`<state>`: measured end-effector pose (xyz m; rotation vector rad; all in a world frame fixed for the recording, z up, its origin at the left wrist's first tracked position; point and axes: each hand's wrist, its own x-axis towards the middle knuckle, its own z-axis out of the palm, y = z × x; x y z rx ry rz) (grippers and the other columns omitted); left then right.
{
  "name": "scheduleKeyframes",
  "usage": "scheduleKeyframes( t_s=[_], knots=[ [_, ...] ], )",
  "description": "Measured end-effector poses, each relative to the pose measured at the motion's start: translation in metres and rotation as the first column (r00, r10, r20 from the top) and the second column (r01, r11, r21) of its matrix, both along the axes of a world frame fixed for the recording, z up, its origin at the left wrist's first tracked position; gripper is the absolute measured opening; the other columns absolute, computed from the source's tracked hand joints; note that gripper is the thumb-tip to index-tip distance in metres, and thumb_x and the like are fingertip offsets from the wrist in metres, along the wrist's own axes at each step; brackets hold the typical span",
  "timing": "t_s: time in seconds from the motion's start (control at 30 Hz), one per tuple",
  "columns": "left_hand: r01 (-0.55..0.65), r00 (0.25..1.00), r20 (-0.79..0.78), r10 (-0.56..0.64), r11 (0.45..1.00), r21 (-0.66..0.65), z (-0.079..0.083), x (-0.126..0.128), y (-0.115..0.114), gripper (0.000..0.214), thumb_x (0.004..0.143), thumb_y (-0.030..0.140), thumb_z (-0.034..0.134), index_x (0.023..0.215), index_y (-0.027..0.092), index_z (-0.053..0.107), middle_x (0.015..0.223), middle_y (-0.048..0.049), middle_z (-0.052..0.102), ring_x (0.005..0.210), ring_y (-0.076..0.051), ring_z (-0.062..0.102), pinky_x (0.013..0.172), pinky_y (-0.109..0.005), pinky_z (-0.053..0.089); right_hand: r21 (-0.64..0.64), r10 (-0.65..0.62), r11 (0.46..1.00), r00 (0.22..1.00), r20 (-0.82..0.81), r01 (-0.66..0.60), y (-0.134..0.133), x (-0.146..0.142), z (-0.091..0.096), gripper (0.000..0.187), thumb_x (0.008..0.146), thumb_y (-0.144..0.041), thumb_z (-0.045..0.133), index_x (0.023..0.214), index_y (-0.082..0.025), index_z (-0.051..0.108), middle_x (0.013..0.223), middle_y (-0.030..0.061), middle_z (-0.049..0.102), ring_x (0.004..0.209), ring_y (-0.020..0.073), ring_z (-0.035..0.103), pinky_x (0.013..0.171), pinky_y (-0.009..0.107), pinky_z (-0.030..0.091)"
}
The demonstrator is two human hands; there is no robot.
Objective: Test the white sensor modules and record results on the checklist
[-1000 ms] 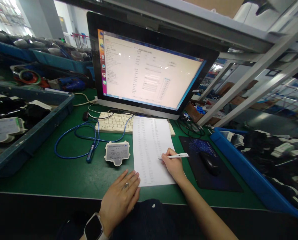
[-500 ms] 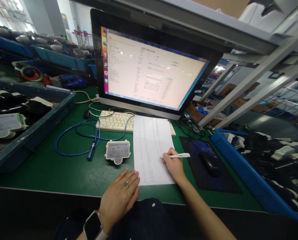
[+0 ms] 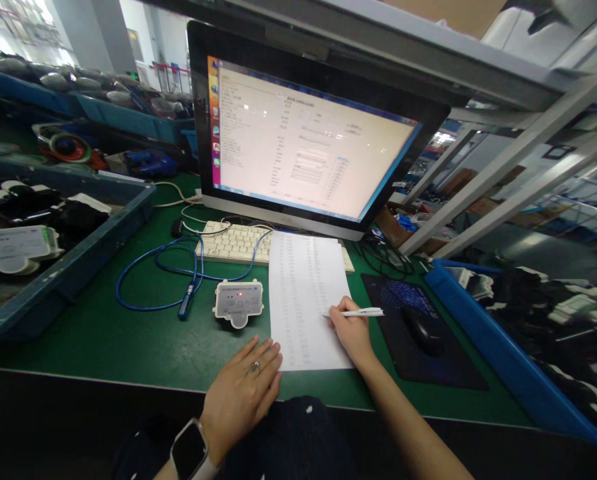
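Note:
A white printed sheet of paper (image 3: 303,300) lies on the green table (image 3: 153,340), partly over a cream keyboard (image 3: 233,241). My right hand (image 3: 352,330) grips a white pen (image 3: 361,312), its tip at the sheet's right-hand column. Flat on the table's front edge, my left hand (image 3: 245,387) has its fingers stretched out, the tips touching the sheet's lower left corner. Just beyond that hand sits a small white and grey electronic module (image 3: 239,303) with a red light glowing. To its left is the plug of a blue cable (image 3: 185,303).
A large monitor (image 3: 288,143) stands behind the keyboard. On the right are a black mouse (image 3: 421,330) on a dark mouse pad (image 3: 403,363) and a blue bin (image 3: 483,353) of black parts. Another bin (image 3: 128,213) with similar parts and a module stands at the left.
A red light now shows on the module; it was unlit before. The view has shifted slightly, and both hands keep nearly the same places on the sheet.

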<state>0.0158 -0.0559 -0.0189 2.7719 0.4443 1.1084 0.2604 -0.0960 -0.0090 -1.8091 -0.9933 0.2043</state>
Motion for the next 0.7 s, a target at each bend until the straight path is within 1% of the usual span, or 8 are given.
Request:
scheduleKeyframes(
  t_s=[0.13, 0.27, 0.4, 0.5, 0.53, 0.6, 0.67, 0.7],
  knots=[
    [0.005, 1.0, 0.004, -0.005, 1.0, 0.007, 0.003, 0.0, 0.0, 0.026, 0.09, 0.017, 0.047, 0.108, 0.015, 0.065, 0.109, -0.0078, 0.071, 0.103, -0.021, 0.066, 0.092, -0.043, 0.055, 0.022, -0.014, 1.0, 1.0, -0.022, 0.014, 0.0, -0.001, 0.0, 0.023, 0.065, -0.024, 0.05, 0.047, -0.024, 0.035, 0.042, -0.0081, 0.037, 0.045, 0.0105, 0.036, 0.05, 0.026, 0.03],
    [-0.005, 1.0, -0.013, 0.005, 1.0, 0.005, 0.002, 0.0, 0.001, 0.026, 0.089, 0.017, 0.047, 0.109, 0.016, 0.065, 0.11, -0.008, 0.07, 0.104, -0.021, 0.066, 0.093, -0.043, 0.054, 0.033, -0.026, 0.999, 0.996, -0.088, 0.029, 0.0, -0.002, 0.002, 0.023, 0.062, -0.025, 0.053, 0.046, -0.024, 0.036, 0.041, -0.0079, 0.038, 0.045, 0.0101, 0.037, 0.05, 0.026, 0.031],
    [-0.006, 1.0, -0.003, 0.006, 1.0, 0.019, 0.005, -0.001, 0.001, 0.026, 0.089, 0.017, 0.048, 0.109, 0.016, 0.064, 0.107, -0.0076, 0.071, 0.102, -0.02, 0.067, 0.092, -0.041, 0.055, 0.058, -0.069, 0.995, 0.973, -0.222, 0.084, -0.001, 0.001, 0.003, 0.023, 0.063, -0.028, 0.052, 0.05, -0.024, 0.034, 0.039, -0.0079, 0.041, 0.042, 0.0093, 0.036, 0.046, 0.023, 0.031],
    [-0.034, 0.999, 0.032, 0.032, 0.998, 0.051, 0.005, 0.0, -0.001, 0.025, 0.089, 0.017, 0.047, 0.107, 0.016, 0.065, 0.105, -0.0058, 0.072, 0.098, -0.019, 0.068, 0.091, -0.038, 0.055, 0.083, -0.066, 0.991, 0.937, -0.344, 0.101, -0.001, 0.006, 0.005, 0.026, 0.066, -0.036, 0.052, 0.054, -0.024, 0.031, 0.04, -0.0078, 0.043, 0.036, 0.0071, 0.03, 0.038, 0.021, 0.023],
    [-0.044, 0.998, 0.044, 0.041, 0.997, 0.07, 0.003, 0.002, -0.001, 0.024, 0.09, 0.017, 0.046, 0.105, 0.016, 0.065, 0.104, -0.0052, 0.073, 0.098, -0.019, 0.068, 0.091, -0.036, 0.055, 0.091, -0.047, 0.992, 0.926, -0.374, 0.087, -0.001, 0.008, 0.006, 0.029, 0.065, -0.039, 0.053, 0.055, -0.025, 0.031, 0.039, -0.0078, 0.043, 0.034, 0.0063, 0.027, 0.035, 0.02, 0.02],
    [-0.064, 0.994, 0.093, 0.053, 0.991, 0.121, -0.008, 0.007, 0.0, 0.024, 0.091, 0.017, 0.044, 0.099, 0.016, 0.066, 0.101, -0.0041, 0.073, 0.095, -0.017, 0.069, 0.092, -0.032, 0.054, 0.092, 0.012, 0.995, 0.894, -0.449, 0.032, -0.001, 0.014, 0.008, 0.034, 0.062, -0.043, 0.058, 0.054, -0.025, 0.031, 0.036, -0.0079, 0.041, 0.03, 0.0049, 0.022, 0.033, 0.019, 0.013],
    [-0.112, 0.964, 0.261, 0.056, 0.973, 0.203, -0.024, 0.014, 0.007, 0.026, 0.092, 0.019, 0.042, 0.088, 0.017, 0.067, 0.09, -0.0015, 0.075, 0.087, -0.014, 0.071, 0.095, -0.028, 0.051, 0.075, 0.068, 0.997, 0.83, -0.554, -0.032, -0.003, 0.02, 0.007, 0.041, 0.057, -0.047, 0.064, 0.054, -0.024, 0.031, 0.034, -0.009, 0.037, 0.029, 0.0034, 0.019, 0.033, 0.018, 0.01],
    [-0.116, 0.953, 0.299, 0.039, 0.962, 0.246, -0.032, 0.017, 0.013, 0.026, 0.093, 0.02, 0.041, 0.084, 0.018, 0.066, 0.086, -0.0001, 0.075, 0.085, -0.012, 0.071, 0.098, -0.027, 0.049, 0.07, 0.083, 0.996, 0.796, -0.6, -0.051, -0.004, 0.023, 0.005, 0.044, 0.055, -0.048, 0.067, 0.054, -0.024, 0.03, 0.035, -0.0094, 0.036, 0.03, 0.0028, 0.019, 0.034, 0.017, 0.01]
  ],
)
